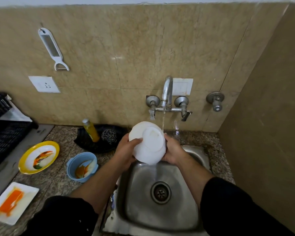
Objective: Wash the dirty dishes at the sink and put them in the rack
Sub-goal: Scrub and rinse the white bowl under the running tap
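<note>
I hold a white bowl over the steel sink, its underside turned toward me. My left hand grips its left rim, fingers curled over the edge. My right hand grips its right side. Water runs from the tap just past the bowl's right edge and spills off its bottom into the sink. On the counter to the left lie a dirty yellow-rimmed plate, a dirty blue bowl and a white rectangular plate smeared orange. The black dish rack stands at the far left.
A yellow soap bottle and a steel scrubber sit in a black dish behind the blue bowl. A white peeler hangs on the tiled wall above a socket. A side wall closes off the right.
</note>
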